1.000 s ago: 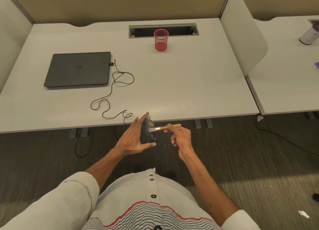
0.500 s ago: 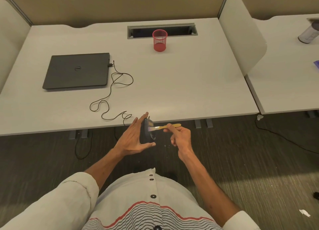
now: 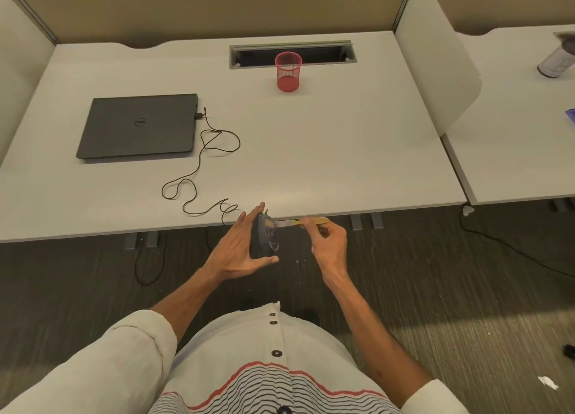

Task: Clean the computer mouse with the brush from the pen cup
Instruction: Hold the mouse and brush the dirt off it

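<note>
Two bare hands meet just in front of the near edge of a white rectangular counter [image 3: 311,152], above a dark carpeted floor [image 3: 451,289].

Left hand [image 3: 238,250]: the grip is clamped on a dark grey computer mouse [image 3: 264,238]. The mouse is held on edge between the thumb below and the extended fingers behind, with one broad face turned toward the right hand.

Right hand [image 3: 330,246]: the grip is pinched on the handle of a small yellow-handled brush [image 3: 312,221]. The brush is held roughly level, and its pale bristles touch the upper part of the mouse's exposed face.

A thin dark cable [image 3: 199,171] runs from the right edge of a closed dark grey laptop [image 3: 140,127], which lies flat on the left of the counter. The cable loops across the surface to the near edge beside the left hand.

A red wire-mesh pen cup [image 3: 288,71] stands upright at the far middle of the counter. It is just in front of a grey recessed cable slot [image 3: 323,51] and well apart from both hands.

A white divider panel [image 3: 435,77] stands at the right edge, and beyond it lies a second white counter [image 3: 513,140] bearing a pale cylindrical container [image 3: 557,60].
</note>
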### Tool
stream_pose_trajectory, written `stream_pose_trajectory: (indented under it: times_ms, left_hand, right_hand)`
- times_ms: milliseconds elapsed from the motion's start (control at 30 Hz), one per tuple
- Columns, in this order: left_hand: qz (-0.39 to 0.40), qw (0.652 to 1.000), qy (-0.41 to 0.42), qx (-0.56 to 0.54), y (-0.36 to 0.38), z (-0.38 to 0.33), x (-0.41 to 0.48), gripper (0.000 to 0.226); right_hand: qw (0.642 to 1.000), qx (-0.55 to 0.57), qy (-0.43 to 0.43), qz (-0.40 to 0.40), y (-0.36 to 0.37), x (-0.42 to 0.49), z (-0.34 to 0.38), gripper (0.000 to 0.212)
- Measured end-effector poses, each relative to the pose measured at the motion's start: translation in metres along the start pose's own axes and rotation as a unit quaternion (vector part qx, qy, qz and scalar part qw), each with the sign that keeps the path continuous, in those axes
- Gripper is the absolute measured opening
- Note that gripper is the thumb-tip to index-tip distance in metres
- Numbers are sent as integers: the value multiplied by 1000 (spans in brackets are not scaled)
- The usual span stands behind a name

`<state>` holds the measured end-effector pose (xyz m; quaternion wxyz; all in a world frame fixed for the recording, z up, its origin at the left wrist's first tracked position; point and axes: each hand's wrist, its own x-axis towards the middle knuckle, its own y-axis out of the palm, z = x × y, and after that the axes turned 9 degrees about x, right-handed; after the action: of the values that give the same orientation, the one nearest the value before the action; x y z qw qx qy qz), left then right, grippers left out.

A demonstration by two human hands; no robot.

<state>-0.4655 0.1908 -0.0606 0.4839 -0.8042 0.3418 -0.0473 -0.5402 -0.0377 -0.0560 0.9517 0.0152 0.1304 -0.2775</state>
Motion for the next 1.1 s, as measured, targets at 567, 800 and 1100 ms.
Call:
stream_pose_trajectory:
  times_ms: [567, 800, 1100]
  left_hand:
    - [-3, 1000, -9, -3, 2, -1, -3, 134]
    - [-10, 1000, 1, -12, -4, -4, 2, 133]
    - [-15, 1000, 16, -8, -1, -6, 3, 134]
  right_hand:
    - [987, -60, -82, 125, -15, 15, 17, 16]
    - [974, -84, -37, 206, -14, 9, 13, 10]
    - [992, -36, -44, 112, -13, 14, 21, 18]
